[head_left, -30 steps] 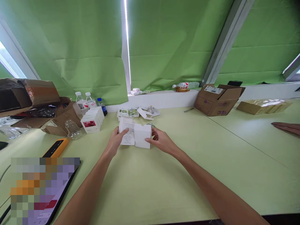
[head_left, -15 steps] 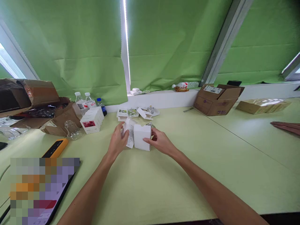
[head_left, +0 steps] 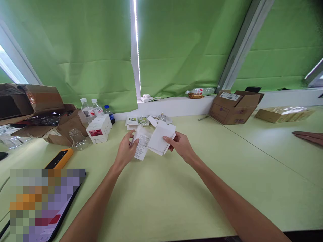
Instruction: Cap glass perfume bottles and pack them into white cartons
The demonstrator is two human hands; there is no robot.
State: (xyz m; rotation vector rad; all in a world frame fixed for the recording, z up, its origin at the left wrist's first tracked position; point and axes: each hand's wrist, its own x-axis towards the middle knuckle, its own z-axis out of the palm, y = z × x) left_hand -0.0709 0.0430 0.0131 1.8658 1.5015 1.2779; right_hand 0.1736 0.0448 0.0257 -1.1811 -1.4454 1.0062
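My left hand is closed on a white printed paper leaflet, holding it by its left edge. In my right hand is a flat white carton, tilted, with the thumb across its front and the fingers behind. The leaflet and the carton are held side by side above the table, their edges close together. Just beyond them are a small white box with a green picture, a clear glass item, and a second shiny clear item, partly hidden by white packaging.
To the left stand a row of white cartons, several bottles, a clear plastic jar and an open cardboard box. An orange power strip and a tablet lie nearer. A cardboard box sits at the back right.
My right hand has lifted the white carton and tilted it clockwise, shifting it slightly right and away from me. The leaflet in my left hand is turned more toward me and shows more print.
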